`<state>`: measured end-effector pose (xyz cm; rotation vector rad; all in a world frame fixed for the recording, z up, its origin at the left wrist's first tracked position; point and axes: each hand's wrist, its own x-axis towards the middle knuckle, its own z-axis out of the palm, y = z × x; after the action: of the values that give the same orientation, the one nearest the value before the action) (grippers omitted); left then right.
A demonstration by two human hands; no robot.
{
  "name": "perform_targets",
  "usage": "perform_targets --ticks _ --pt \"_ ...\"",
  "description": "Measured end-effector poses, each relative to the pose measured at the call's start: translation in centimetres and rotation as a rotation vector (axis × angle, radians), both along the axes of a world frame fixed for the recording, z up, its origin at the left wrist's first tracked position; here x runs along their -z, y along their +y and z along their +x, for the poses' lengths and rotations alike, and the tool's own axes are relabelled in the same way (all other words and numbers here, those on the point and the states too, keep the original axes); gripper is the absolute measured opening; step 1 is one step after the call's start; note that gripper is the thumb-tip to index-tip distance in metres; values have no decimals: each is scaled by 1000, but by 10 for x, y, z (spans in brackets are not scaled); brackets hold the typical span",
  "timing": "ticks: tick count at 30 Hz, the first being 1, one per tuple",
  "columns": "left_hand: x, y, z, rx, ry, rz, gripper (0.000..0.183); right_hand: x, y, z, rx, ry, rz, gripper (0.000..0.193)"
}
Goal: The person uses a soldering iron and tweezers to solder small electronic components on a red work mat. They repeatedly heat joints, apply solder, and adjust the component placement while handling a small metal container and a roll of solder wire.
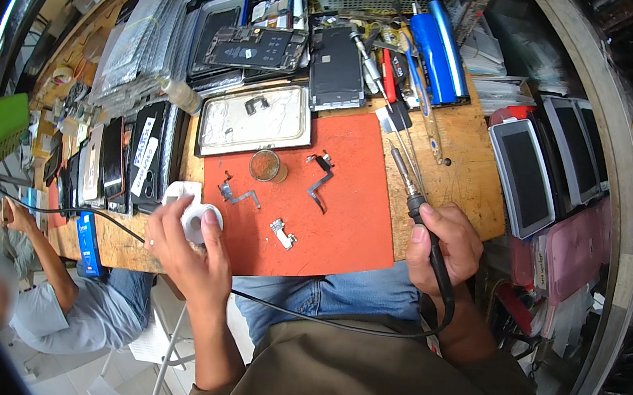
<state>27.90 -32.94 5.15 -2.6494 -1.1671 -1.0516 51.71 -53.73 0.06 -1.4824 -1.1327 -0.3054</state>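
the right hand is clenched round the black handle of a soldering iron with a thin metal tip, held at the right edge of the red rubber work mat, tip pointing toward the far edge of the wooden table. the left hand grips a white round spool, probably solder wire or tape, at the mat's near left corner, thumb on its face.

to do this well, it seems wise to keep the hot tip raised off the mat and clear of the black cord trailing across the lap, and to steady the spool against the table before drawing from it.

counted on the mat: three small metal flex parts, at and, and one small round amber pot. one silver phone back frame lies at the mat's far left corner.
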Motion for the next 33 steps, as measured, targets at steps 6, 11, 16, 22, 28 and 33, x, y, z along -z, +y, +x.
perform_targets --ticks 6,11,16,22,28,33 --pt "-3 -39 66 337 78 -239 22 -2 2 -1 35 18 3 30" --pt "2 -41 99 324 103 -249 24 -5 1 0 52 0 -3 27" --pt "-1 -49 77 404 -181 -569 21 -8 1 -4 36 65 -19 29" --pt "6 -70 58 561 -880 -1438 20 -18 10 -18 -66 181 -1 38" --pt "15 -84 53 636 -919 -1489 28 -26 26 -49 -161 309 29 46" --pt "15 -87 49 717 -851 -1495 27 -37 24 -71 -147 633 -3 38"
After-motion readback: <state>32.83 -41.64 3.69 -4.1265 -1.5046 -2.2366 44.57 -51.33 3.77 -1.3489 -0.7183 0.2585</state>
